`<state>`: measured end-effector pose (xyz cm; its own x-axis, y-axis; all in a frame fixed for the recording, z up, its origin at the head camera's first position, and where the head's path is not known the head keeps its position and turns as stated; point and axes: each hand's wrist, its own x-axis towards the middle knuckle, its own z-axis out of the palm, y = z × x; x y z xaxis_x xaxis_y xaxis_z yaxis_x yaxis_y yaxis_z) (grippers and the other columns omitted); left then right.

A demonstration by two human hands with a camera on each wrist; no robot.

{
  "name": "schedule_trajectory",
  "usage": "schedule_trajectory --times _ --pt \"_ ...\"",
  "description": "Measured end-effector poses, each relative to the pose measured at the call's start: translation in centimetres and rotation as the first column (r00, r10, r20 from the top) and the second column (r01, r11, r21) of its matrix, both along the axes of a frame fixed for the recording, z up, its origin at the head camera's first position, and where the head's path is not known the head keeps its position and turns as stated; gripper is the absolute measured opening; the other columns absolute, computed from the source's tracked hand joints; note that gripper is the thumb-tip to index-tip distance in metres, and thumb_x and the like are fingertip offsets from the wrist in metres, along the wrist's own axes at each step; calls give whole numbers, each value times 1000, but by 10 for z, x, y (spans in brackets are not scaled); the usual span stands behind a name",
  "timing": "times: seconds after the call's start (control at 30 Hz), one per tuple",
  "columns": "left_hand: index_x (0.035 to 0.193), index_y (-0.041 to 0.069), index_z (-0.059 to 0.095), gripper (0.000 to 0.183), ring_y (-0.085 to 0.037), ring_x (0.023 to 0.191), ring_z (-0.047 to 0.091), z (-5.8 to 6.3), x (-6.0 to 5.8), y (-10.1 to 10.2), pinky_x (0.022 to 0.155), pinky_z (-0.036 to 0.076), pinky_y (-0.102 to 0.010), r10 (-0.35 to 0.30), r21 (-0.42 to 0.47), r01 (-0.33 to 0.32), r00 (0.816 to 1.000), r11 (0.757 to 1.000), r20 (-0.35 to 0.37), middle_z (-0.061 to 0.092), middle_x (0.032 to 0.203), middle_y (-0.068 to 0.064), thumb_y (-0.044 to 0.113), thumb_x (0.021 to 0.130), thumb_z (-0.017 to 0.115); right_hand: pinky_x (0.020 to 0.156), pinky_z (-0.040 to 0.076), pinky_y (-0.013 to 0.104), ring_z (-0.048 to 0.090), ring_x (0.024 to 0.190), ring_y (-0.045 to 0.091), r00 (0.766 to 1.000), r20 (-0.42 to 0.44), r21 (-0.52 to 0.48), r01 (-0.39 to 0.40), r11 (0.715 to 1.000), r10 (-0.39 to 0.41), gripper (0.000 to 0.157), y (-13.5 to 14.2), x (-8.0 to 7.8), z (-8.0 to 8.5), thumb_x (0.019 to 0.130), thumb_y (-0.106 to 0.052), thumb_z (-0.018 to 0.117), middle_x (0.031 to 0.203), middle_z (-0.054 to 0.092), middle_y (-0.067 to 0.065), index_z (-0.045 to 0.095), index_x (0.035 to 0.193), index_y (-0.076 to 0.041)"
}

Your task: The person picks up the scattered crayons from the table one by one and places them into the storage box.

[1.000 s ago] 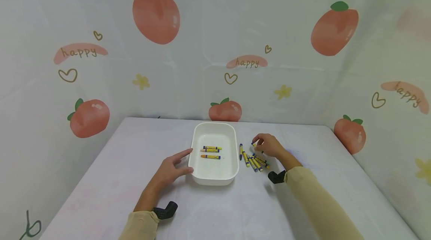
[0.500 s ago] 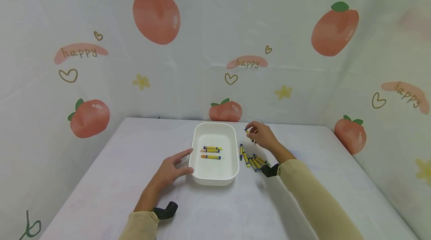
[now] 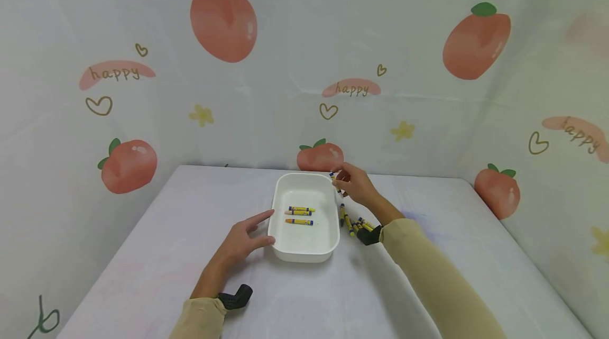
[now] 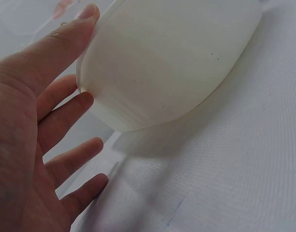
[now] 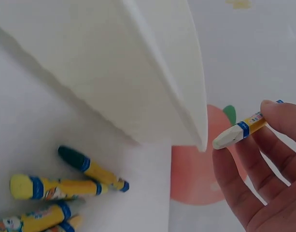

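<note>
Head view: your right hand (image 3: 358,185) pinches a yellow-and-blue wax crayon stick (image 3: 332,175) beside the white rectangular plastic tray (image 3: 304,257). Left wrist: your spread left hand (image 4: 41,130) touches it (pushing could slide it). Right wrist: that fingertip-only grip could drop the crayon.

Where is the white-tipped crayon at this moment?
In the right wrist view, the white-tipped crayon is on the right, pinched by the right hand; the head view puts it near the far right corner of the white tray.
</note>
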<state>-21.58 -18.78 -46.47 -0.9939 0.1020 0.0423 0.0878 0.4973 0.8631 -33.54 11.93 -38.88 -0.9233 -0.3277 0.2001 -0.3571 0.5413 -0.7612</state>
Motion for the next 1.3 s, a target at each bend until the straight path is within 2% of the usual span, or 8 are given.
schedule_trajectory --times 0.13,0.33,0.57,0.73,1.03,1.3 --pt "140 31 55 68 -44 130 43 1 1 0 102 35 -64 3 1 -3 1000 1000 4 43 149 -7 37 78 81 65 58 47 60 78 25 1000 24 5 -9 1000 9 29 -12 1 2 92 -6 66 93 61 11 56 120 -3" --pt "140 29 54 68 -45 130 43 1 1 0 101 36 -64 3 -12 -3 1000 1000 -2 44 149 -9 39 78 81 61 58 35 59 79 24 999 43 4 -19 1000 19 28 -30 3 4 92 -7 66 94 61 11 59 118 -7" --pt "140 28 54 69 -46 129 43 1 0 -1 100 37 -64 -2 -11 2 1000 1000 -9 43 149 -11 39 77 81 65 58 47 59 72 23 995 56 5 -78 997 77 28 -48 1 0 91 -6 68 87 61 8 63 118 -8" --pt "140 30 55 69 -44 130 42 0 0 -1 102 36 -63 -1 -6 1 1000 1000 1 43 149 -8 39 77 81 68 58 50 59 73 23 990 84 51 -114 992 110 26 -57 1 -4 90 -7 69 85 61 6 65 115 -9" --pt "140 31 54 67 -43 130 43 0 -1 -2 101 37 -63 -18 -6 18 1000 1000 1 44 149 -7 40 78 80 62 56 28 59 77 20 982 147 186 -141 972 114 23 -67 1 -7 90 -10 70 89 61 3 67 112 -16" --pt "140 31 55 67 -43 129 44 -1 -2 -3 100 38 -63 -21 -9 21 1000 1000 -8 44 148 -7 40 78 80 64 57 29 60 77 20 973 170 204 -191 960 157 24 -73 0 -10 89 -8 70 88 61 4 66 113 -14"
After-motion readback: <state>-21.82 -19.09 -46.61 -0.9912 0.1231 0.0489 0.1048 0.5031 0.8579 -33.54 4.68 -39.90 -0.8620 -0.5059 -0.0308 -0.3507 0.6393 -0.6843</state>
